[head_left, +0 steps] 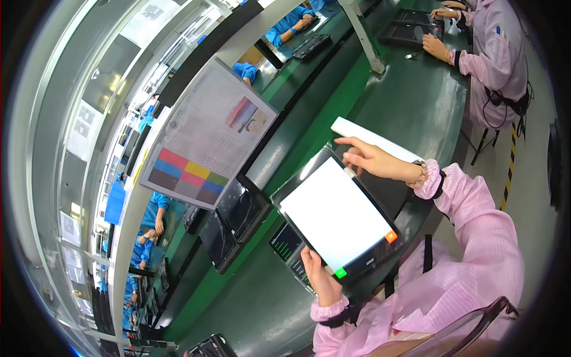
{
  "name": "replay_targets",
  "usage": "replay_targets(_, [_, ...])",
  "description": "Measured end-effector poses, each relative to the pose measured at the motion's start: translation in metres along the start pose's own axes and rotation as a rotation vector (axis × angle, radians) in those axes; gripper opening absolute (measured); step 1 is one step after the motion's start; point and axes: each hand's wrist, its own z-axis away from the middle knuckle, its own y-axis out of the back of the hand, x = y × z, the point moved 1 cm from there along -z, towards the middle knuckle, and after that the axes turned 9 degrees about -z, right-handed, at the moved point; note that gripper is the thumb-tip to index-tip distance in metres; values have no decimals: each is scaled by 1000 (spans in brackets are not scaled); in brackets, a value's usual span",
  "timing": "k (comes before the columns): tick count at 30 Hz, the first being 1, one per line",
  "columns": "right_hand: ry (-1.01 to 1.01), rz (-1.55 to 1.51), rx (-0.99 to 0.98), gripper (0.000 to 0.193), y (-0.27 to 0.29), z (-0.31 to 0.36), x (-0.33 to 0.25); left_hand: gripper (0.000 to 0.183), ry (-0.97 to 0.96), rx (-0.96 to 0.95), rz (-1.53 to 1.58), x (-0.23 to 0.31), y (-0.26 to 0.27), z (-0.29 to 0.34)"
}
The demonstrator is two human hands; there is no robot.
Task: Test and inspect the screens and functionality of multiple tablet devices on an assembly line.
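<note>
A tablet (333, 214) with a glowing white screen is tilted in front of me, with a green square and an orange square at its near corners. My left hand (321, 278) grips its near-left edge, thumb over the front and the other fingers partly hidden. By the far-right edge is my right hand (377, 160), index finger stretched out and the others loosely bent, holding nothing. Whether its fingertips touch the tablet I cannot tell. Partly covered by the tablet, a second device (288, 247) shows green lines on a dark screen.
A long white box (375, 138) lies beyond my right hand on the green bench (262, 309). Two dark tablets (229, 229) rest in a tray to the left, below a hanging chart sheet (208, 137). At far right a co-worker in pink (493, 65) handles dark devices.
</note>
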Motion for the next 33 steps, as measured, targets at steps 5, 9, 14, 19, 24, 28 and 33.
replay_targets(5, [55,-2,-11,29,-60,-2,-55,25,-79,69,-73,22,38,38])
replay_targets(9, [60,-126,-77,22,-88,5,-55,23,-129,74,-36,29,64,50])
replay_targets(14, [-83,-342,-145,19,-115,9,-33,25,-154,118,3,32,82,59])
replay_targets(19, [-276,-552,-261,22,-137,7,-5,36,-242,195,81,32,87,45])
replay_targets(24, [-232,-606,-263,24,-140,-6,-23,33,-258,166,146,39,86,28])
replay_targets(28, [-205,-706,-337,24,-136,-21,-24,30,-305,99,174,53,77,11])
replay_targets(33, [-377,-977,-533,33,-132,-39,-63,24,-442,56,201,74,67,-18])
